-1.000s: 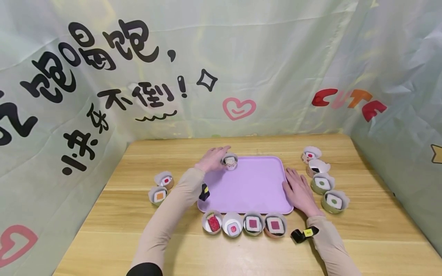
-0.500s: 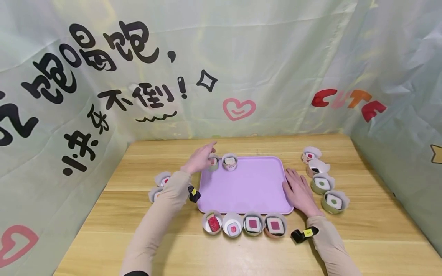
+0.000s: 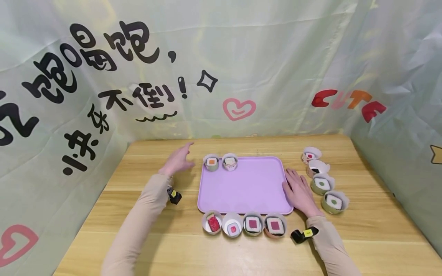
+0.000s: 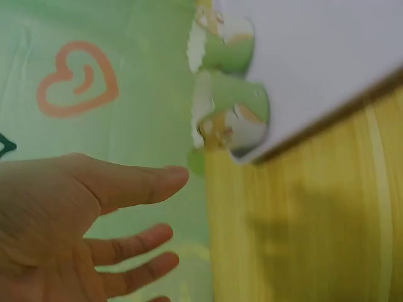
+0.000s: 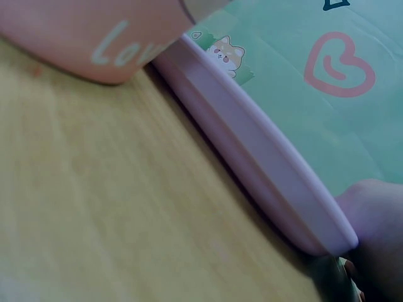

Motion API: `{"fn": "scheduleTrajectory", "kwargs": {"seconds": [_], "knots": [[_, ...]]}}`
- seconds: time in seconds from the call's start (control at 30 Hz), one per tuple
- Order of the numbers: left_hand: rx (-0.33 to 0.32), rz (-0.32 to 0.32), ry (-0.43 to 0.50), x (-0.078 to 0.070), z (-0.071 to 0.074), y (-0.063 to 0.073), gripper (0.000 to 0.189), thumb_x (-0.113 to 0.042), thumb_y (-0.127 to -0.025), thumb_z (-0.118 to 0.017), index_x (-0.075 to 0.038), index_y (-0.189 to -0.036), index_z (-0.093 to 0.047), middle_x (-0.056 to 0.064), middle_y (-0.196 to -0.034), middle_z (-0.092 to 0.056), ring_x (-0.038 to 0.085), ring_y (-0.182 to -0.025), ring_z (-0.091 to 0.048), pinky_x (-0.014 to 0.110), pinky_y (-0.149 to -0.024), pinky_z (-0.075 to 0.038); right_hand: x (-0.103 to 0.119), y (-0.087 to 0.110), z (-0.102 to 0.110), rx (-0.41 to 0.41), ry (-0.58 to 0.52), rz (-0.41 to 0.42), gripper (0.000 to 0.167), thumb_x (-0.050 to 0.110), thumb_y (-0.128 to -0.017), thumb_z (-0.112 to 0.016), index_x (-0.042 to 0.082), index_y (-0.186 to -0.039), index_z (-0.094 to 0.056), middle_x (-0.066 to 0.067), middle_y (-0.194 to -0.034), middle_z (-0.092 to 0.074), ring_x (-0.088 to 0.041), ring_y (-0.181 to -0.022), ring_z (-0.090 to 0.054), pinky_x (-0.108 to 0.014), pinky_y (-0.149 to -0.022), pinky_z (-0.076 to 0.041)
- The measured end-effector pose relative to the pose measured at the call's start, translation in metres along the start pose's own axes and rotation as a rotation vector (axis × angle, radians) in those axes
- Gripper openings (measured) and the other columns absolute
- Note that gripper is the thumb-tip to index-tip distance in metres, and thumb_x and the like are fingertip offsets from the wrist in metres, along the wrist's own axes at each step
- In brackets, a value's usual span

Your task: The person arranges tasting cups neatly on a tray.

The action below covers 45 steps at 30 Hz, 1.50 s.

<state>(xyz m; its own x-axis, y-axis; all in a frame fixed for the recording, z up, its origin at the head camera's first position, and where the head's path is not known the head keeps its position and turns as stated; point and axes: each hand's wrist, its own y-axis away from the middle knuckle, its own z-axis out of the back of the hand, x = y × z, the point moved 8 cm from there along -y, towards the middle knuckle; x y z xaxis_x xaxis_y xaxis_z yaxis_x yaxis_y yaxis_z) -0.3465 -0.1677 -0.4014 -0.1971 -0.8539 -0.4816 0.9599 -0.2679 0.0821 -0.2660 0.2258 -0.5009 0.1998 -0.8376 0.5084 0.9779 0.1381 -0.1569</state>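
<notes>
A lilac tray (image 3: 241, 188) lies on the wooden table. At its far left corner stands a paper cup with an orange-centred sushi piece (image 3: 211, 162), and beside it a cup with a pale-topped piece (image 3: 230, 162). My left hand (image 3: 177, 159) hovers left of the tray, fingers apart and holding nothing. In the left wrist view the thumb and fingers of the left hand (image 4: 94, 214) are spread away from both cups. My right hand (image 3: 298, 191) rests at the tray's right edge with its fingers extended. The right wrist view shows that tray edge (image 5: 264, 157) close up.
Before the tray's front edge several cups stand in a row, among them a cup with a red-topped piece (image 3: 212, 222). Several more line the right side, including a green cup (image 3: 334, 202). My left forearm (image 3: 141, 214) covers the spot where two cups stood earlier.
My left hand has set the orange-centred sushi cup on the tray's far left corner, let go and moved left. The right hand and tray have stayed put.
</notes>
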Motion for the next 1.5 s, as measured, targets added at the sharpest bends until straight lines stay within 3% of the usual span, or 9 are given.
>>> {"fn": "scheduleTrajectory", "kwargs": {"seconds": [0.23, 0.4, 0.53, 0.7, 0.83, 1.03, 1.2, 1.5], "knots": [[0.017, 0.16, -0.03, 0.029, 0.007, 0.013, 0.099, -0.02, -0.085, -0.079, -0.004, -0.159, -0.017, 0.031, -0.157, -0.035, 0.05, -0.145, -0.033, 0.067, -0.119, -0.027, -0.001, 0.001, -0.001, -0.001, 0.008, -0.001, 0.053, 0.021, -0.106, -0.039, -0.008, -0.151, -0.036, -0.033, -0.158, -0.032, -0.05, -0.15, -0.023, -0.065, -0.123, -0.012], [0.038, 0.219, -0.041, 0.04, 0.009, 0.023, 0.1, -0.023, -0.084, -0.079, -0.002, -0.159, -0.016, 0.032, -0.157, -0.033, 0.053, -0.145, -0.03, 0.069, -0.119, -0.024, -0.001, 0.001, -0.001, 0.0, 0.004, -0.001, 0.053, 0.021, -0.106, -0.039, -0.008, -0.151, -0.036, -0.033, -0.158, -0.032, -0.05, -0.15, -0.022, -0.065, -0.122, -0.012], [0.059, 0.266, -0.073, 0.046, 0.011, 0.03, 0.095, -0.023, -0.082, -0.079, 0.0, -0.156, -0.023, 0.034, -0.154, -0.036, 0.056, -0.139, -0.035, 0.068, -0.114, -0.032, 0.0, 0.001, -0.001, 0.0, 0.002, 0.001, 0.054, 0.021, -0.106, -0.039, -0.008, -0.151, -0.036, -0.033, -0.158, -0.032, -0.05, -0.15, -0.022, -0.065, -0.123, -0.011], [0.083, 0.32, -0.117, 0.053, 0.014, 0.038, 0.081, -0.025, -0.078, -0.081, 0.002, -0.142, -0.04, 0.032, -0.134, -0.051, 0.048, -0.118, -0.052, 0.055, -0.089, -0.049, 0.0, 0.001, 0.0, 0.0, 0.004, 0.004, 0.053, 0.021, -0.107, -0.038, -0.008, -0.151, -0.036, -0.033, -0.158, -0.032, -0.049, -0.15, -0.022, -0.065, -0.123, -0.012], [0.121, 0.356, -0.126, 0.059, 0.012, 0.043, 0.072, -0.028, -0.078, -0.082, 0.002, -0.133, -0.046, 0.028, -0.122, -0.055, 0.039, -0.104, -0.055, 0.044, -0.077, -0.051, 0.0, 0.001, 0.0, -0.002, 0.006, 0.006, 0.053, 0.021, -0.106, -0.039, -0.008, -0.151, -0.036, -0.033, -0.158, -0.032, -0.049, -0.15, -0.023, -0.065, -0.123, -0.012], [0.194, 0.421, -0.107, 0.071, 0.006, 0.049, 0.062, -0.026, -0.079, -0.08, 0.0, -0.125, -0.047, 0.026, -0.116, -0.052, 0.034, -0.096, -0.051, 0.039, -0.076, -0.049, 0.0, 0.001, 0.0, -0.013, 0.011, 0.007, 0.053, 0.02, -0.106, -0.039, -0.008, -0.151, -0.037, -0.032, -0.157, -0.033, -0.049, -0.15, -0.024, -0.065, -0.123, -0.012], [0.228, 0.438, -0.091, 0.075, 0.003, 0.05, 0.062, -0.027, -0.081, -0.081, -0.001, -0.125, -0.047, 0.022, -0.11, -0.052, 0.031, -0.093, -0.052, 0.038, -0.076, -0.049, 0.002, 0.001, 0.001, -0.029, 0.014, 0.016, 0.052, 0.019, -0.105, -0.041, -0.009, -0.15, -0.038, -0.032, -0.157, -0.035, -0.049, -0.149, -0.026, -0.065, -0.122, -0.014], [0.261, 0.419, -0.09, 0.077, -0.003, 0.046, 0.042, -0.021, -0.076, -0.082, -0.003, -0.103, -0.056, 0.012, -0.098, -0.056, 0.026, -0.091, -0.054, 0.029, -0.069, -0.047, 0.003, 0.002, 0.001, -0.041, 0.017, 0.025, 0.051, 0.018, -0.105, -0.042, -0.009, -0.149, -0.04, -0.033, -0.155, -0.037, -0.05, -0.148, -0.028, -0.065, -0.121, -0.015]]}}
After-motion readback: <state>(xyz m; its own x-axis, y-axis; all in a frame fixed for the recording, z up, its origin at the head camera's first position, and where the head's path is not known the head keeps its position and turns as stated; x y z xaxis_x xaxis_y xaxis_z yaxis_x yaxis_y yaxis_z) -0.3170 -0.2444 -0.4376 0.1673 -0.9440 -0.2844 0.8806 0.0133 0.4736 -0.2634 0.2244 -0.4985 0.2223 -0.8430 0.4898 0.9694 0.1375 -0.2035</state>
